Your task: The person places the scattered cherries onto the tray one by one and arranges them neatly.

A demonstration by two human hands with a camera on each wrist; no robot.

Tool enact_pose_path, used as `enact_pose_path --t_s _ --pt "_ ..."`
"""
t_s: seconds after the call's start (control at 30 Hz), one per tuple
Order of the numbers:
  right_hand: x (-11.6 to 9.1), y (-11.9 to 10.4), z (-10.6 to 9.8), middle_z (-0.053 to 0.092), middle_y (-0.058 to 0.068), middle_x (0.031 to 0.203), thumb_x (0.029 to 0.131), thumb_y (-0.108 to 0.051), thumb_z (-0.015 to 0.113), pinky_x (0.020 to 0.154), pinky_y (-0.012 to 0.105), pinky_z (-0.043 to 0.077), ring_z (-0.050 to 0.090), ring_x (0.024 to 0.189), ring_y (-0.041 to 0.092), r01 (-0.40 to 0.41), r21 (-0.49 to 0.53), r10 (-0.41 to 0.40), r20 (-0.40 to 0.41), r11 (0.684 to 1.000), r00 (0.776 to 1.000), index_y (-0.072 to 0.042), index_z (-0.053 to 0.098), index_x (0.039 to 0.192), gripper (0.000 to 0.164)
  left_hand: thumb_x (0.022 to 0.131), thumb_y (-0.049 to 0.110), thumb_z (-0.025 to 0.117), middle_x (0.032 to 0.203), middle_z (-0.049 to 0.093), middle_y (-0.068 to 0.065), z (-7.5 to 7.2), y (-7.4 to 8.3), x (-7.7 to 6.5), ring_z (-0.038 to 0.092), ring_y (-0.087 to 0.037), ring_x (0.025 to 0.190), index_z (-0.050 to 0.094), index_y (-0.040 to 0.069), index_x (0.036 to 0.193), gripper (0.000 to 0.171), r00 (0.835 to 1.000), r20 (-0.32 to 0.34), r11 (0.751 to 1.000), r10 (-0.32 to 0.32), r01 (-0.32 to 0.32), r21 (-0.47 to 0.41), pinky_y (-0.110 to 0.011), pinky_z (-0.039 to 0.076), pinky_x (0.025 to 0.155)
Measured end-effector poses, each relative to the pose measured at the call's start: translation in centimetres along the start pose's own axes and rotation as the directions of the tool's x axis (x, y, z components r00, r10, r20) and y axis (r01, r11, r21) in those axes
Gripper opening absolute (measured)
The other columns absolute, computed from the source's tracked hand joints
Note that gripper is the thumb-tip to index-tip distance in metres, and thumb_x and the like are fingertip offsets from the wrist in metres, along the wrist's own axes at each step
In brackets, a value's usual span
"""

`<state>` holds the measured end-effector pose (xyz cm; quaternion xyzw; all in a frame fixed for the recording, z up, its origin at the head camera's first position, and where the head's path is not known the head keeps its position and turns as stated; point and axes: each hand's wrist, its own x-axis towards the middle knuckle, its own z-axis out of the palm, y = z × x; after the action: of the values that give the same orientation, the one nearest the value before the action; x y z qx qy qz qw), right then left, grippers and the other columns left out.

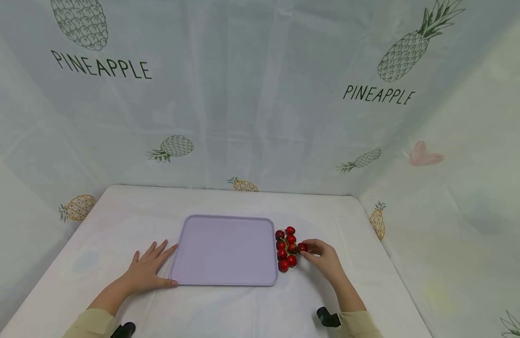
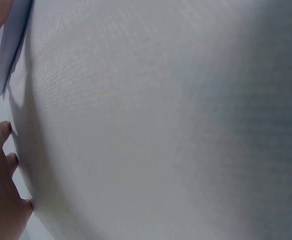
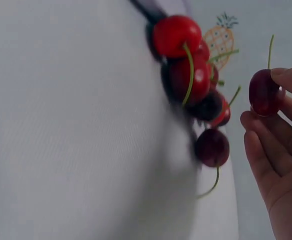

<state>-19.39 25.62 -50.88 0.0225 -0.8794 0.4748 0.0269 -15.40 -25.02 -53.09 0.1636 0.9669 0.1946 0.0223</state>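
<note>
A pale purple tray (image 1: 226,251) lies on the white-covered table. My left hand (image 1: 147,272) rests at its left side with fingers spread, the thumb and one fingertip right at the rim. To the right of the tray sits a cluster of red cherries (image 1: 282,254) with green stems. My right hand (image 1: 325,260) pinches a dark red cherry (image 3: 264,93) between thumb and fingers, its stem pointing up. In the right wrist view, another dark cherry (image 3: 212,148) lies at the near end of the cluster. Only part of the left hand (image 2: 1,170) shows in the left wrist view.
The table (image 1: 226,310) is covered with a white cloth. A pineapple-print sheet (image 1: 251,94) hangs behind and at the sides. Dark wrist devices (image 1: 329,318) stick out near both sleeves.
</note>
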Motion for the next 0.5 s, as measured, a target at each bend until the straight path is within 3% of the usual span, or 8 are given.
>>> enact_pose_path --t_s 0.27,0.5 --pt "0.7 -2.3 2.6 0.065 0.009 0.111 0.084 -0.003 0.075 0.085 0.033 0.055 0.065 0.101 0.028 0.039 0.183 -0.050 0.057 0.982 0.997 -0.007 0.069 0.109 0.026 0.067 0.069 0.073 0.151 0.031 -0.027 0.7 -0.8 0.0 0.021 -0.057 0.136 0.039 0.014 0.147 0.102 1.000 -0.010 1.000 0.000 0.000 0.005 -0.081 0.009 0.096" --pt "1.0 -5.2 4.0 0.061 0.019 0.113 0.082 0.010 0.071 0.085 0.027 0.054 0.064 0.102 0.033 0.091 0.300 -0.135 0.132 0.950 0.982 0.006 0.067 0.110 0.028 0.066 0.069 0.074 0.150 0.032 -0.027 0.8 -0.9 0.0 0.023 -0.057 0.135 0.041 0.014 0.146 0.103 0.999 -0.044 1.000 0.023 -0.023 -0.004 -0.082 0.010 0.095"
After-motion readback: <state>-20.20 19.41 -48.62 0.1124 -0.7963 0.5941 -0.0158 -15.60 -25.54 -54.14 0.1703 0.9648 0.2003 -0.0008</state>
